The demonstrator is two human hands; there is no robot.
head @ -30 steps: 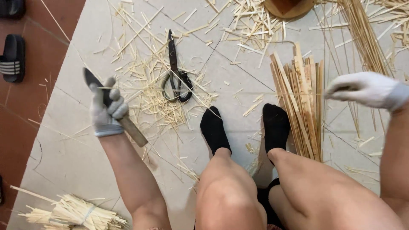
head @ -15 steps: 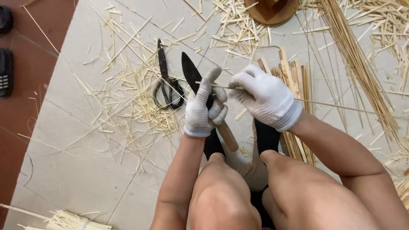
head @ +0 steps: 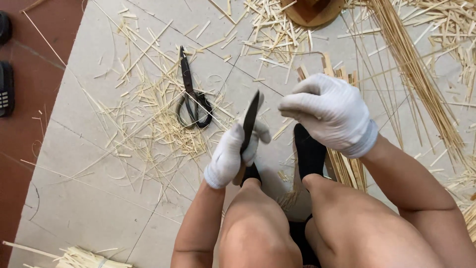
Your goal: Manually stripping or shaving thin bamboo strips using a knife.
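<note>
My left hand (head: pixel 230 156), in a white glove, grips the handle of a knife (head: pixel 250 119) whose dark blade points up and away from me. My right hand (head: pixel 332 111), also gloved, hovers just right of the blade with its fingers pinched together on a thin bamboo sliver that barely shows. Both hands are above my knees and my feet in black socks (head: pixel 310 151). Black scissors (head: pixel 191 101) lie on the pale floor to the left of the knife, among bamboo shavings.
Flat bamboo slats (head: pixel 342 166) lie under my right foot. A long bundle of thin sticks (head: pixel 416 84) runs along the right. A round wooden object (head: pixel 312 10) sits at the top, dark sandals (head: pixel 6 89) at the far left, a tied bundle (head: pixel 84 258) at the bottom left.
My left hand brought the knife in from the left to the middle and turned the blade upright. My right hand came in from the right edge and met it.
</note>
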